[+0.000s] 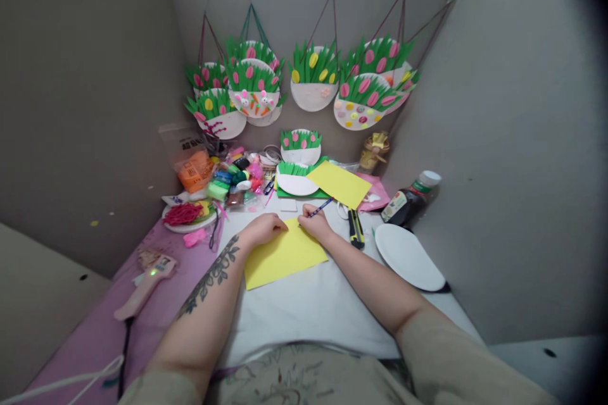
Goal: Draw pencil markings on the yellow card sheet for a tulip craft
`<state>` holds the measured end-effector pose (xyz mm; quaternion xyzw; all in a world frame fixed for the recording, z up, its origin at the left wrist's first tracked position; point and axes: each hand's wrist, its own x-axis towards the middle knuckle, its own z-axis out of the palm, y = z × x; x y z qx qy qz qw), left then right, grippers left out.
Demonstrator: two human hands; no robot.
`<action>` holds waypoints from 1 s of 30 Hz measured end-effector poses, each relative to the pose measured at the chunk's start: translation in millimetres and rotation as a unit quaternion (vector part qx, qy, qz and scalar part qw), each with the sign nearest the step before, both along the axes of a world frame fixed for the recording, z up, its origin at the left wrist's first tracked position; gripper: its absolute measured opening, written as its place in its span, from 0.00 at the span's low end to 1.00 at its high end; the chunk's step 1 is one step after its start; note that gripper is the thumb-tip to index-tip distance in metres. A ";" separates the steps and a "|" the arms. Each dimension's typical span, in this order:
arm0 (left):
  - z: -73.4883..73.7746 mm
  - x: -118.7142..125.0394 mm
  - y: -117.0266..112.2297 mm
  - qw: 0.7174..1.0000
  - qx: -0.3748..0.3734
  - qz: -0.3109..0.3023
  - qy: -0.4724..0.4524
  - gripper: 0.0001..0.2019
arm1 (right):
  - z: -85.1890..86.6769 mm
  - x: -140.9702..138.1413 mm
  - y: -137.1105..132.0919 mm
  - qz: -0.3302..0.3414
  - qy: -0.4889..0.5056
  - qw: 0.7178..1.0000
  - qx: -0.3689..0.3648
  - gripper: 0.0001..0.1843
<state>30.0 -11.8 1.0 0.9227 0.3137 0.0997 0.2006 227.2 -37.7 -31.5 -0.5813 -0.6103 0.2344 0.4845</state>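
Observation:
A yellow sheet of paper (284,255) lies on the white table surface (308,307) in front of me. My left hand (264,228) rests on the sheet's far left corner with its fingers curled and pressed down. My right hand (314,222) is closed round a blue pencil (321,207), its tip at the sheet's far edge. A second yellow sheet (339,184) lies farther back, partly over a white paper plate with green paper grass (297,180).
A yellow-and-black utility knife (355,228) and a white plate (410,257) lie to the right, with a dark bottle (410,201) behind. At left are a glue gun (145,286), a plate of pink yarn (186,215) and clay packets (231,180). Decorated plates (313,79) hang on grey walls.

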 end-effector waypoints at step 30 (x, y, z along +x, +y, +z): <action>2.8 0.7 -1.5 1.000 -0.003 0.000 -0.003 0.14 | 0.9 0.6 -0.2 -0.056 0.006 0.998 -0.013 0.08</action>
